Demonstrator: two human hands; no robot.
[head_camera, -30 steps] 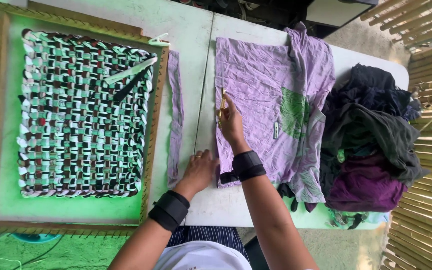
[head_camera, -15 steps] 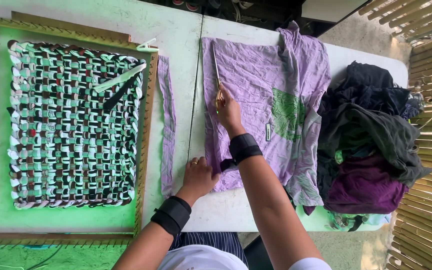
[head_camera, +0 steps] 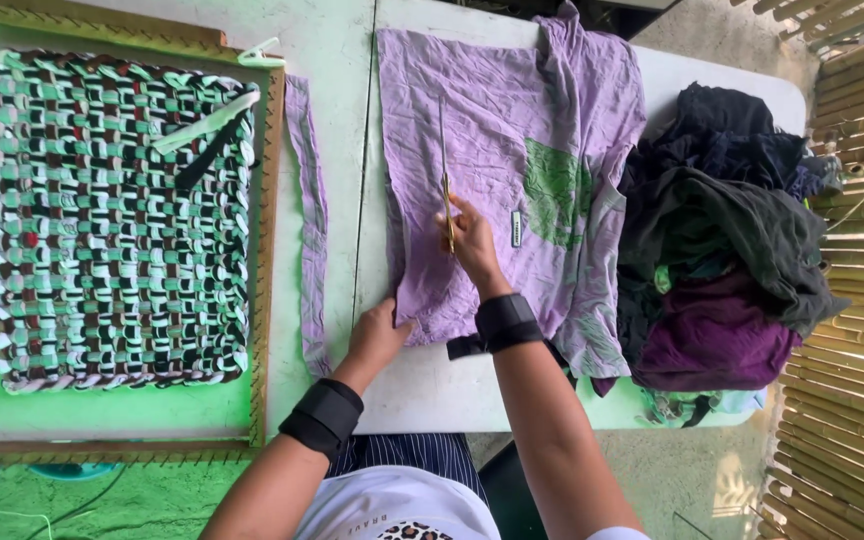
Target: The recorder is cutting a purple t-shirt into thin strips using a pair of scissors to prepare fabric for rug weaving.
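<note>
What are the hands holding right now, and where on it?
Right hand holds scissors by the handles, blades pointing away along the purple shirt. Left hand grips nothing; it presses flat on the shirt's near edge.

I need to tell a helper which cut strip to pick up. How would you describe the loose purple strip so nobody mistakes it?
Start at the wooden weaving frame on the left of the white table. Just right of its edge lies the purple strip, running lengthwise. Unlike the wide purple shirt beyond it, it is narrow and untouched by either hand.
</note>
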